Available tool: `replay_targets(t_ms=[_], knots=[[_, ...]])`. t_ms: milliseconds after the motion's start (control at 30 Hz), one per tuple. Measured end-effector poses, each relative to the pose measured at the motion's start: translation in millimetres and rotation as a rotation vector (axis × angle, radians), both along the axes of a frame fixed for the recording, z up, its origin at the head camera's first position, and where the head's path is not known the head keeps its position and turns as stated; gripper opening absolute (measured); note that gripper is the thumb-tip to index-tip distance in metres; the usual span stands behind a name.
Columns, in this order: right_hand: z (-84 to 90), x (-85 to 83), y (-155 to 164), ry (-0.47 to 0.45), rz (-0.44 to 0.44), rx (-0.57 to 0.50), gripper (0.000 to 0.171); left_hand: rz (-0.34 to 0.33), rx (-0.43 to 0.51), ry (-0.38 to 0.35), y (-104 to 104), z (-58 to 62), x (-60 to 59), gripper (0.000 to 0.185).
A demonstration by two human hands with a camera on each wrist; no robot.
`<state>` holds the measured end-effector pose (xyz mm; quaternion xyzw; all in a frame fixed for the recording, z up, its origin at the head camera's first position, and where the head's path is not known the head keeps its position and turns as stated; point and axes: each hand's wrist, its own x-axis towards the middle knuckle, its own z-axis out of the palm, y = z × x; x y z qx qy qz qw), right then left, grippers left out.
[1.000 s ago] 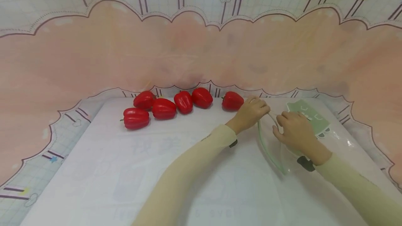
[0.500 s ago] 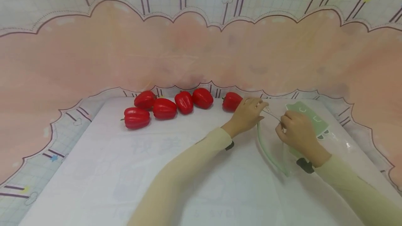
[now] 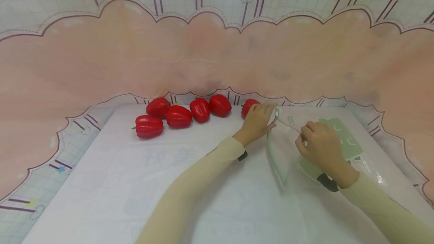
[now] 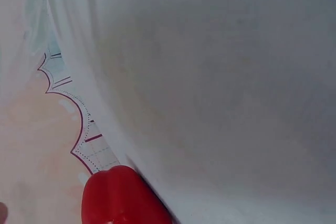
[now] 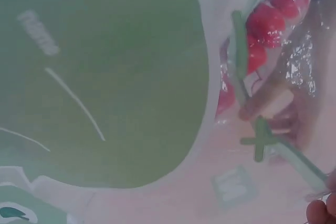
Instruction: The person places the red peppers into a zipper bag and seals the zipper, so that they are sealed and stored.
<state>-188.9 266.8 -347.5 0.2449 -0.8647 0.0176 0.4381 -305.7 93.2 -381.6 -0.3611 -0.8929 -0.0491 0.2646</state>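
A clear plastic zip bag with a green-edged mouth and a green cartoon print spans the space between both hands. My left hand holds the left side of the mouth near its far end, thumb towards me and fingers beyond. My right hand pinches the opposite rim with curled fingers, and the mouth stands parted between them. In the right wrist view, fingertips sit at the green strip. A red bell pepper lies just behind my left hand, partly hidden by it.
Several more red bell peppers lie in a loose group at the back left of the white table. A patterned peach and white cloth rises behind the table's far edge.
My left hand has moved left and slightly nearer, drawing the bag's green edge left with it. The mouth has spread wider. My right hand keeps its pinch almost in place.
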Motion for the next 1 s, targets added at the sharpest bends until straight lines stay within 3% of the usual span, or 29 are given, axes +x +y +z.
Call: replay_targets(t_ms=[300, 467, 600, 833, 1000], knots=[[-4.5, -0.2, 0, -0.008, -0.012, 0.009, 0.019, 0.085, -0.144, -0.143, -6, -4.4, 13.4, 0.056], [-7.3, -1.8, -4, 0.037, -0.008, -0.014, 0.020, 0.022, -0.272, -0.207, -6, -2.3, 32.3, 0.041], [-4.0, -2.0, -5, 0.024, 0.012, 0.024, 0.018, -0.028, -0.252, -0.243, -6, -1.4, 40.2, 0.028], [11.0, -7.0, 2, -0.046, 0.129, 0.203, 0.009, -0.005, -0.288, -0.286, -10, -2.4, 34.0, 0.028], [20.3, -9.0, 6, -0.087, 0.171, 0.246, 0.004, -0.011, -0.316, -0.332, -13, -7.6, 27.4, 0.024]])
